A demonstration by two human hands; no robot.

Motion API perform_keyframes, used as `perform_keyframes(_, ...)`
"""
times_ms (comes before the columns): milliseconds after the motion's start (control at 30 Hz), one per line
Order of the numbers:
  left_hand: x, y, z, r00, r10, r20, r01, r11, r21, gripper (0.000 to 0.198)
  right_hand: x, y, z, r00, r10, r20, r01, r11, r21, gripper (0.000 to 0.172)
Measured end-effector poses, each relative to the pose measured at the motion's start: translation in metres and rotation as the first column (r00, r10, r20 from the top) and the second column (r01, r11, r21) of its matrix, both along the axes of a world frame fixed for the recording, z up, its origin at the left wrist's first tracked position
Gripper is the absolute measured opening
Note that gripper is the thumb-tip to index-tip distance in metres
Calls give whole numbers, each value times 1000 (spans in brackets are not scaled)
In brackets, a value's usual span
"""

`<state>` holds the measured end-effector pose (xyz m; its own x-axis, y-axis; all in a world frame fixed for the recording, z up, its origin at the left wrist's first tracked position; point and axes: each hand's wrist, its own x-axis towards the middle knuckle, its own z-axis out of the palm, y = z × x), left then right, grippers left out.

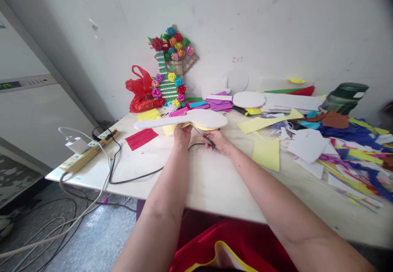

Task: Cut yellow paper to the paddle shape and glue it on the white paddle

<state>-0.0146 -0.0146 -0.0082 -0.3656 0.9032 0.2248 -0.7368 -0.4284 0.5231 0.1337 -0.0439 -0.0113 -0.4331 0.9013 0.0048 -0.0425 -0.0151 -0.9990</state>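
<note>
My left hand (pixel 183 135) is closed on a white paddle-shaped piece (pixel 208 119) from below, with its round end to the right and its long handle to the left. Yellow paper (pixel 169 130) shows under the piece, close to my left fingers. My right hand (pixel 217 140) is closed round the dark handles of scissors (pixel 209 141). The scissors' blades point up and left, under the white piece near my left fingers. Whether the blades touch the paper is too small to tell.
Red paper (pixel 141 139) and a power strip (pixel 76 160) with cables lie left. Yellow sheets (pixel 266 153) and paper scraps (pixel 362 153) are right, by a dark green container (pixel 344 98). At the back are a flower-decorated craft (pixel 168 79), a red bag (pixel 141 89) and another white paddle shape (pixel 248 99).
</note>
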Motion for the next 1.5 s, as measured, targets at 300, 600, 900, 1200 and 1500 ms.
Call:
perform_keyframes(300,2,0,0,999,-44,1,44,999,-11,39,2,1,-1,1000,5,-12,-5,1000,8,26)
perform_keyframes(600,3,-3,3,999,-32,5,32,999,-34,42,1,3,-3,1000,-5,3,5,1000,24,30)
perform_keyframes(900,1,-1,1,999,-35,13,36,997,-71,40,1,1,2,999,-41,36,40,999,19,32)
perform_keyframes(1200,2,0,1,1000,-21,17,23,996,-86,41,1,5,-1,998,-32,46,31,999,32,30)
perform_keyframes(1500,1,1,0,999,-26,24,28,996,-88,41,2,6,-1,999,-42,32,42,999,21,30)
